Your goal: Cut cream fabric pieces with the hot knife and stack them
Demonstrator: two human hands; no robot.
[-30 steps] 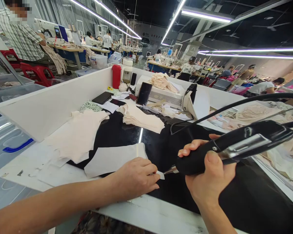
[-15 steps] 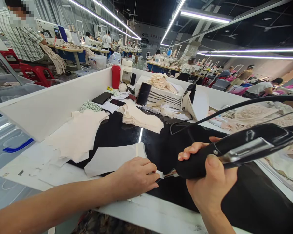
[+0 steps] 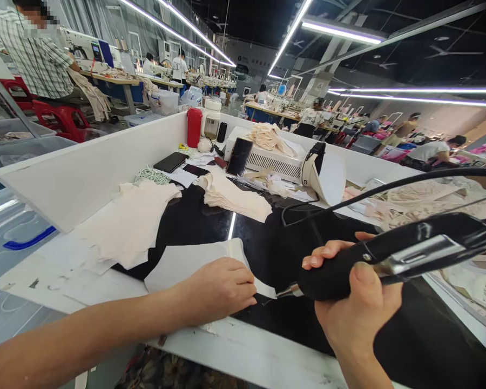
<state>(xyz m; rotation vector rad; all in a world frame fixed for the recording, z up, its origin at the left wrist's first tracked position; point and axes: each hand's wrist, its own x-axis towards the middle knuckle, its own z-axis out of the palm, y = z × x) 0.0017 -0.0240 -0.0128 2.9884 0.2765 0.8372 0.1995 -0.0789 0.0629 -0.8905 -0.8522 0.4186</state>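
Stretching in from the lower left, the bare forearm ends in the left hand (image 3: 218, 289), which lies palm down on the white fabric piece (image 3: 186, 265) with knuckles raised and fingers half curled. The fingertips pin the cloth near its right corner rather than closing round it, so this hand grasps nothing. The piece lies flat, partly on the pale front edge of the table (image 3: 247, 356) and partly on the black work surface (image 3: 267, 243).

Coming up from the lower right, the right hand (image 3: 356, 313) is wrapped tightly about the black handheld tool (image 3: 340, 273), thumb on top and fingers curled behind the barrel. The tool lies almost level, and its metal tip (image 3: 285, 292) points left, at or just beside the fabric's corner; contact is too fine to tell. A black cable (image 3: 389, 186) arches off to the right.

Farther back lie a stack of cream pieces (image 3: 235, 197) and looser cream pieces (image 3: 133, 221) by the white partition (image 3: 85, 173). Beyond are a coiled cord (image 3: 150, 175), a flat phone (image 3: 170, 162), a propped phone (image 3: 240, 156) against a white box (image 3: 271, 159), and a red bottle (image 3: 193, 127). A person in a checked shirt (image 3: 40, 59) stands far left.
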